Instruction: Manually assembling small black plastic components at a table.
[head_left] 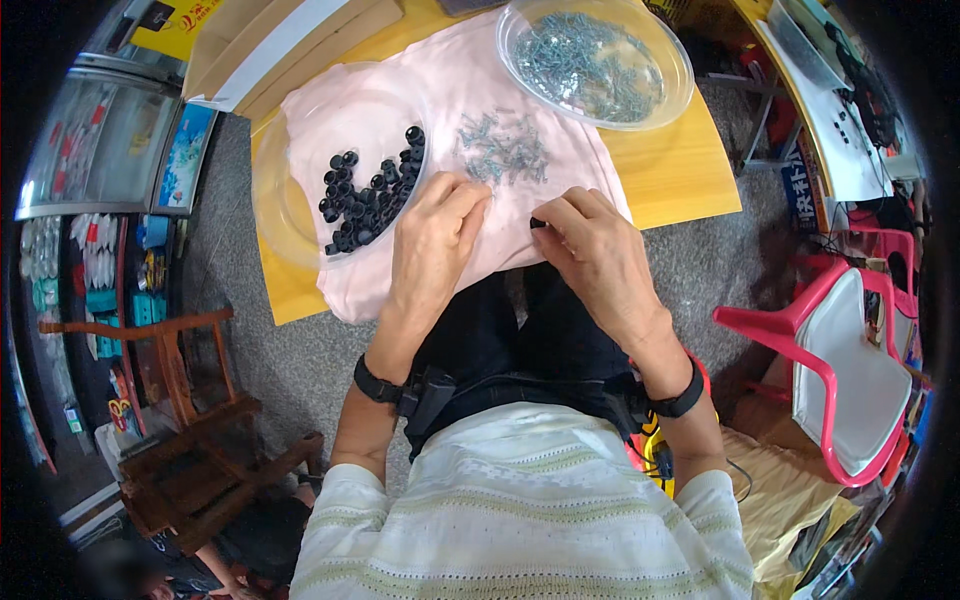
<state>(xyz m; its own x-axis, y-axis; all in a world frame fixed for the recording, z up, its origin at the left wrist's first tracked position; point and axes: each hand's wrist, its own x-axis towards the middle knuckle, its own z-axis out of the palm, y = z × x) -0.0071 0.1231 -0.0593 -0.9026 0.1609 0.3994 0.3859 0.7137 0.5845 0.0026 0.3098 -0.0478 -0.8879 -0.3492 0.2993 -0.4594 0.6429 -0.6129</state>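
Over the pink cloth [505,60], my left hand [432,240] is closed in a pinch beside the loose screws [505,148]; what lies between its fingertips is too small to make out. To its right, my right hand [598,250] grips a small black part [538,222] between thumb and fingers at the cloth's near edge. A clear round tray [272,205] on the left holds many small black round parts [368,205]. At the far right of the cloth sits a clear oval tub [682,80] with a heap of silvery screws [580,62].
The yellow table [680,175] has an open cardboard box [290,45] at its far left. A wooden chair [190,400] and another person's hand [235,588] are at the lower left. A pink-and-white chair [835,370] is at the right, below a white side table [850,150].
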